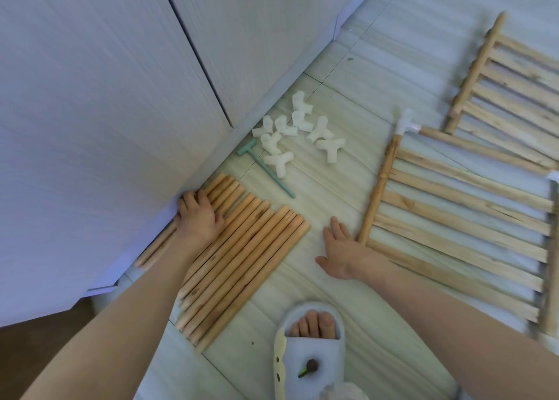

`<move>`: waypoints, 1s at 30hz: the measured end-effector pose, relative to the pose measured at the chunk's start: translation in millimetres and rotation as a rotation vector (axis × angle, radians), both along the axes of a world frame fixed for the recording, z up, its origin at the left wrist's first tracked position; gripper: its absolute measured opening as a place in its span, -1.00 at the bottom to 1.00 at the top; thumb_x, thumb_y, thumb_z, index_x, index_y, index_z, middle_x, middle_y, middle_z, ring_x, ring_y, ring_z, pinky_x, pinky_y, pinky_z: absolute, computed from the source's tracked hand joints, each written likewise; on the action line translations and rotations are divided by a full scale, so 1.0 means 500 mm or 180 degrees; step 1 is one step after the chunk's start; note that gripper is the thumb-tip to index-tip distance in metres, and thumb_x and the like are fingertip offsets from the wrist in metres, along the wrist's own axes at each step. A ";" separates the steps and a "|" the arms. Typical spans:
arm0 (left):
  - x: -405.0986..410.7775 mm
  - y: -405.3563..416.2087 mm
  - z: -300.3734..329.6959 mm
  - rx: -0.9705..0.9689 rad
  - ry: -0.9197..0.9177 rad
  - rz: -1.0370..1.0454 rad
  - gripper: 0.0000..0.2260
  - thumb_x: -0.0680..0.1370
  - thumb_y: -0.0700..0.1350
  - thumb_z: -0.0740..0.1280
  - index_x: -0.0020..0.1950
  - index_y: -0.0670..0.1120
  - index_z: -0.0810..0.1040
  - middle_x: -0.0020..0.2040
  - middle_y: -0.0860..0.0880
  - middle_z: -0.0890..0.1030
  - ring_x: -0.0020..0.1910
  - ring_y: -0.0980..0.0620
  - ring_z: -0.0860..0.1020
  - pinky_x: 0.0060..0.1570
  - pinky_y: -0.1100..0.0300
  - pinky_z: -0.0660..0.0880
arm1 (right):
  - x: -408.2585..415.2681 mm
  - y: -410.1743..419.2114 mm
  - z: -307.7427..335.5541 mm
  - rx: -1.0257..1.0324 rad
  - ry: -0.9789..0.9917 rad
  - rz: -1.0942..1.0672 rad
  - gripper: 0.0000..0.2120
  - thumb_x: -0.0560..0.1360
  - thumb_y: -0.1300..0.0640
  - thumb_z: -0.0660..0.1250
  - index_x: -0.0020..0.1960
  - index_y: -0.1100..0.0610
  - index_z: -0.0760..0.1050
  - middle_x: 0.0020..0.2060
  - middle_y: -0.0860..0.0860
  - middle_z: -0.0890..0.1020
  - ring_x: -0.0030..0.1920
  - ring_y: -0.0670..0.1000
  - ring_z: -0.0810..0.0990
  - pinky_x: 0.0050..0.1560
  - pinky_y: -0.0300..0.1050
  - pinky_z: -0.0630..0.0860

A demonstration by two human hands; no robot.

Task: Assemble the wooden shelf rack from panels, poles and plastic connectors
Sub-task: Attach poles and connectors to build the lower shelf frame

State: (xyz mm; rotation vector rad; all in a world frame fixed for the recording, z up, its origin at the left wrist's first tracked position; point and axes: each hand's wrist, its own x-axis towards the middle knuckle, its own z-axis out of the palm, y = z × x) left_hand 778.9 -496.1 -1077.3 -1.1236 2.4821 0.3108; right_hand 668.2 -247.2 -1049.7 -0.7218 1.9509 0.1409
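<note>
Nothing to read here, honestly. No labels, brand names, numbers or signs show anywhere. Everything in view is just plain and unmarked.

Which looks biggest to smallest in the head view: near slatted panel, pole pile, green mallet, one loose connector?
1. near slatted panel, cut off at the right edge
2. pole pile, close behind, so that order is unsure
3. green mallet
4. loose connector
</note>
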 end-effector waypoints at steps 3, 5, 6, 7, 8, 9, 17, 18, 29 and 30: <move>-0.004 -0.008 -0.003 0.0123 -0.0061 -0.0114 -0.36 0.49 -0.05 0.32 0.43 -0.26 0.11 0.38 -0.26 0.20 0.37 -0.23 0.17 0.27 -0.12 0.28 | 0.020 -0.004 0.003 -0.0116 0.0084 -0.0192 -0.38 0.64 0.01 0.01 0.51 0.31 -0.18 0.50 0.20 -0.24 0.51 0.17 -0.18 0.48 0.00 -0.04; -0.006 -0.016 -0.004 0.0130 -0.0087 -0.0168 -0.32 0.47 -0.03 0.35 0.44 -0.25 0.09 0.38 -0.27 0.20 0.37 -0.23 0.17 0.26 -0.12 0.28 | 0.043 -0.018 0.008 -0.0380 0.0190 -0.0526 -0.46 0.62 0.02 0.05 0.47 0.32 0.05 0.47 0.22 0.05 0.45 0.20 0.12 0.40 -0.02 0.16; -0.009 -0.018 -0.004 0.0124 -0.0126 -0.0172 -0.31 0.46 -0.01 0.37 0.44 -0.23 0.09 0.38 -0.27 0.20 0.36 -0.23 0.17 0.26 -0.12 0.28 | 0.057 -0.028 0.011 -0.0520 0.0181 -0.0777 -0.52 0.61 0.04 0.07 0.41 0.32 0.17 0.39 0.23 0.21 0.36 0.20 0.27 0.31 -0.05 0.26; -0.012 -0.018 -0.002 0.0131 -0.0187 -0.0168 -0.29 0.45 0.00 0.38 0.44 -0.22 0.09 0.37 -0.26 0.19 0.36 -0.23 0.16 0.26 -0.11 0.28 | 0.069 -0.039 0.013 -0.0625 0.0054 -0.1130 -0.58 0.60 0.07 0.09 0.35 0.32 0.25 0.30 0.22 0.33 0.27 0.18 0.38 0.20 -0.10 0.34; -0.017 -0.018 -0.001 0.0154 -0.0257 -0.0160 -0.27 0.44 0.02 0.40 0.44 -0.21 0.08 0.38 -0.26 0.18 0.37 -0.23 0.15 0.26 -0.11 0.28 | 0.079 -0.051 0.013 -0.0695 -0.0203 -0.1650 -0.62 0.59 0.10 0.10 0.31 0.31 0.31 0.23 0.21 0.41 0.20 0.16 0.45 0.09 -0.13 0.39; -0.021 -0.018 0.001 0.0184 -0.0325 -0.0154 -0.24 0.42 0.03 0.42 0.44 -0.20 0.07 0.39 -0.26 0.17 0.38 -0.22 0.14 0.26 -0.10 0.29 | 0.088 -0.064 0.012 -0.0694 -0.0590 -0.2351 -0.65 0.59 0.12 0.12 0.29 0.30 0.33 0.16 0.18 0.46 0.14 0.14 0.49 -0.01 -0.15 0.43; -0.034 -0.025 0.000 0.0303 -0.0097 -0.0256 -0.55 0.46 -0.15 0.38 0.24 -0.22 0.27 0.13 -0.26 0.50 0.08 -0.25 0.50 -0.08 -0.03 0.46 | 0.099 -0.099 0.005 -0.0843 -0.2647 -0.5417 -0.84 0.60 0.19 0.10 0.04 0.22 0.42 -0.10 0.15 0.55 0.10 0.15 0.56 -0.08 -0.08 0.51; -0.035 -0.023 0.001 0.0264 -0.0077 -0.0250 -0.59 0.47 -0.15 0.36 0.22 -0.22 0.28 0.10 -0.26 0.52 0.06 -0.25 0.51 -0.12 -0.01 0.45 | 0.100 -0.100 0.007 -0.0854 -0.2746 -0.5523 -0.84 0.60 0.20 0.10 0.00 0.24 0.43 -0.09 0.17 0.55 0.15 0.17 0.54 -0.08 -0.08 0.51; -0.135 0.049 0.123 0.0127 0.0931 -0.0543 -0.60 0.47 -0.15 0.33 0.26 -0.17 0.34 0.02 -0.22 0.56 -0.01 -0.23 0.54 -0.20 0.08 0.34 | 0.051 -0.092 0.047 -0.1232 -0.2484 -0.4497 -0.65 0.61 0.17 0.12 0.37 0.20 0.30 0.33 0.14 0.40 0.27 0.06 0.41 0.24 -0.03 0.37; -0.149 0.064 0.144 0.0410 0.1194 -0.0413 -0.63 0.46 -0.17 0.32 0.25 -0.16 0.37 -0.04 -0.15 0.56 -0.07 -0.16 0.54 -0.23 0.13 0.33 | 0.030 -0.084 0.067 -0.1347 -0.2382 -0.4307 -0.66 0.60 0.18 0.13 0.36 0.19 0.32 0.31 0.13 0.43 0.23 0.04 0.43 0.22 -0.05 0.39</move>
